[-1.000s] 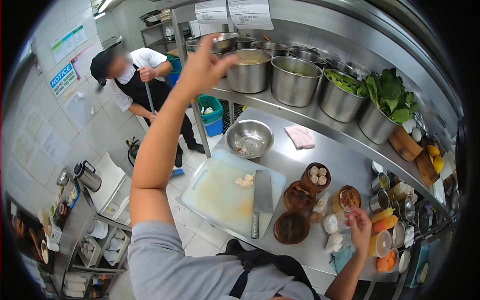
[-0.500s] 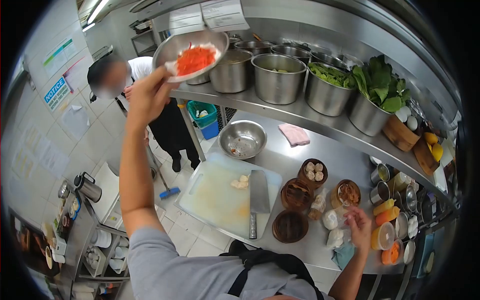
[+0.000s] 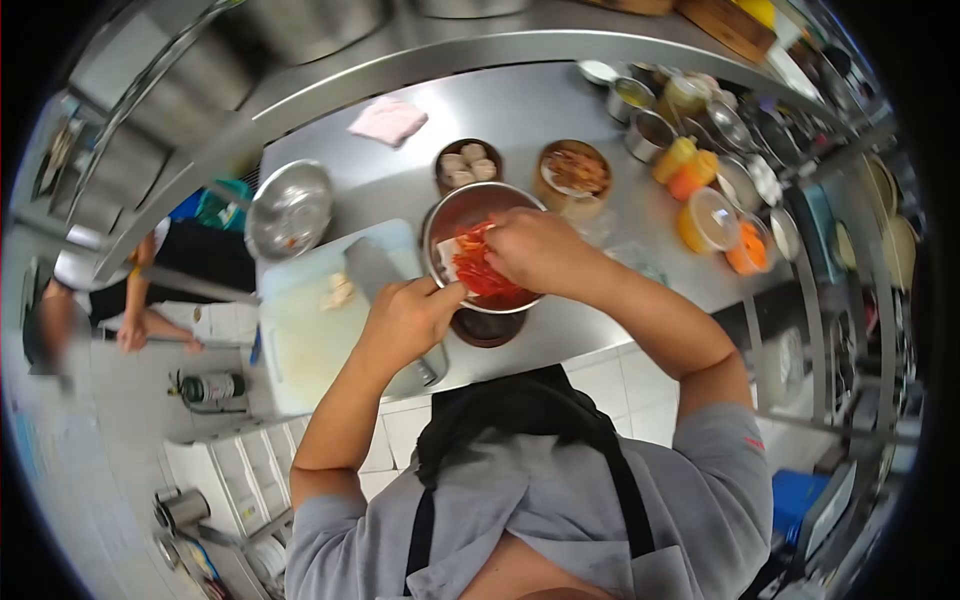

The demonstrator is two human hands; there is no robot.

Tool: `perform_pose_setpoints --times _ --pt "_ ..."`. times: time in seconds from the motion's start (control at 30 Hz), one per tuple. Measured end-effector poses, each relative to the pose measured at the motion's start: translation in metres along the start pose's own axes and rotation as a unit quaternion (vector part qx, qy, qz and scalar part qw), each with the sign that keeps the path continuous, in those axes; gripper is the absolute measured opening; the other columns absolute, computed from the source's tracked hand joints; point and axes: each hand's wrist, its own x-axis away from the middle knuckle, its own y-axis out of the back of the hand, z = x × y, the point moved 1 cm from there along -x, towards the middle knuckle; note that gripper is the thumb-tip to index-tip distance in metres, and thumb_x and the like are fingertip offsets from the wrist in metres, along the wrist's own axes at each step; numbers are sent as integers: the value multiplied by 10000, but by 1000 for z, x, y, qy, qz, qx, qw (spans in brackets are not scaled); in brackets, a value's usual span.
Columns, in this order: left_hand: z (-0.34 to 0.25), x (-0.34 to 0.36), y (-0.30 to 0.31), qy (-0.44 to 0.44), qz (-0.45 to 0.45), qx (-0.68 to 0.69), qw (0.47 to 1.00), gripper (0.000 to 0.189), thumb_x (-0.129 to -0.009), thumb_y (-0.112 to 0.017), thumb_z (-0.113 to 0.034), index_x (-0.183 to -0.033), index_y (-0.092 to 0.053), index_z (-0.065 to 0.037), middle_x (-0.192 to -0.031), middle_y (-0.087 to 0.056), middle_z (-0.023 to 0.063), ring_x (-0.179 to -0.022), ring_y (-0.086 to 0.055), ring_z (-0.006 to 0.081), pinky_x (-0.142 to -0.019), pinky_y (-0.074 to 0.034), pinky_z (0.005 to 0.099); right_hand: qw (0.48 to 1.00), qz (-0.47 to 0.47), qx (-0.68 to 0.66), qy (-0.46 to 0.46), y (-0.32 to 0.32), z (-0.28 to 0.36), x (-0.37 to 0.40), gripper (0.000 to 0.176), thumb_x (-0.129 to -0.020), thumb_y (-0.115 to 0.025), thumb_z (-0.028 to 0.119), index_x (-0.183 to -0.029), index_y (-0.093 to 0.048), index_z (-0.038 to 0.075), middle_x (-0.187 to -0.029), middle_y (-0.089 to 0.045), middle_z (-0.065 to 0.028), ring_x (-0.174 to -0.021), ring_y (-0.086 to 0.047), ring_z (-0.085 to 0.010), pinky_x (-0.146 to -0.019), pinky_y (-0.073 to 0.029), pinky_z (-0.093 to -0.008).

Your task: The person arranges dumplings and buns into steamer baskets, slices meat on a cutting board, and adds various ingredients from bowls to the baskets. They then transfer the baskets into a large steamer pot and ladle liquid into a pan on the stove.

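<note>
Left hand [image 3: 408, 318] holds the metal bowl [image 3: 470, 203] in its fingers, ideally steady; right hand [image 3: 542, 250] has red strips [image 3: 474, 268] under its fingers, their grip hidden.

the round silver metal bowl [image 3: 472, 203] has a thin, shiny rim and a smooth inner wall with a reddish cast; the bright red shreds [image 3: 480, 272] look moist and glossy. the wide grey steel table [image 3: 370, 175] is smooth with a soft sheen, and the long grey steel shelf edge [image 3: 450, 48] gleams faintly. the pale rectangular plastic cutting board [image 3: 308, 345] looks mostly matt, the broad grey cleaver blade [image 3: 370, 272] dull metal. the folded pink cloth [image 3: 388, 121] seems soft; the round orange-filled tub [image 3: 708, 222] is shiny clear plastic; the grey shirt [image 3: 470, 475] and black apron [image 3: 520, 410] are matt fabric.
</note>
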Motion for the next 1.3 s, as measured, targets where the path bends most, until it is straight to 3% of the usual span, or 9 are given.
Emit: perform_pose_setpoints --times 0.37,0.47,0.67,0.83,0.9,0.97,1.0,1.13,1.3 --pt "33 -47 -84 46 12 95 994 143 -806 -671 -100 -944 -635 -111 -742 -612 145 -656 -618 359 -574 -495 445 943 -90 -268 -174 38 -143 10 183 -805 -695 197 -892 -732 41 -815 -687 -178 -739 -670 -325 -698 -529 -405" --pt "40 -36 -70 96 4 109 989 157 -800 -677 -79 -954 -654 -97 -740 -619 154 -666 -622 361 -593 -498 437 970 -103 -108 -192 18 -223 -9 179 -810 -703 162 -925 -709 25 -781 -683 -129 -696 -658 -229 -657 -521 -340" --pt "36 26 63 136 -77 110 982 136 -755 -689 -4 -890 -670 -6 -805 -689 134 -708 -678 261 -652 -516 317 974 18 36 -225 -42 -285 -32 167 -788 -719 214 -851 -717 59 -832 -678 -158 -757 -653 -329 -707 -522 -403" --pt "19 119 197 290 -327 111 892 172 -809 -638 -13 -971 -606 37 -829 -637 117 -636 -613 167 -571 -489 261 963 -39 -96 -249 -21 -286 -24 253 -820 -698 267 -901 -696 26 -827 -668 -182 -765 -648 -340 -694 -511 -415" --pt "14 126 248 295 -284 75 909 188 -805 -634 9 -983 -587 42 -848 -622 125 -621 -606 169 -553 -485 259 972 -189 -15 -140 -8 -294 -8 277 -843 -678 278 -896 -691 7 -788 -655 -192 -754 -642 -353 -682 -502 -418" --pt "1 129 279 282 -263 5 923 185 -784 -622 71 -957 -558 53 -890 -589 131 -578 -585 163 -520 -477 268 963 -147 -3 -224 13 -273 5 289 -863 -658 295 -895 -687 9 -828 -653 -195 -780 -629 -359 -700 -495 -432" --pt "-8 123 290 275 -259 2 926 182 -772 -625 86 -939 -557 60 -859 -588 120 -572 -587 155 -506 -470 263 962 -255 30 -89 7 -268 13 268 -862 -660 252 -801 -641 -8 -684 -618 -156 -612 -564 -312 -580 -436 -417" --pt "-30 113 334 261 -306 -19 916 148 -844 -645 -18 -957 -570 43 -671 -576 74 -548 -592 150 -473 -449 251 951 -149 -216 -163 -4 -243 42 144 -910 -631 139 -931 -673 2 -657 -581 13 -542 -498 -64 -497 -412 -257" --pt "4 61 390 252 -325 -63 909 205 -911 -625 -93 -1061 -593 42 -683 -618 71 -543 -574 116 -481 -431 240 924 -114 -313 -186 -3 -207 63 161 -911 -635 105 -1011 -650 -20 -722 -613 -2 -599 -532 -61 -536 -425 -222"
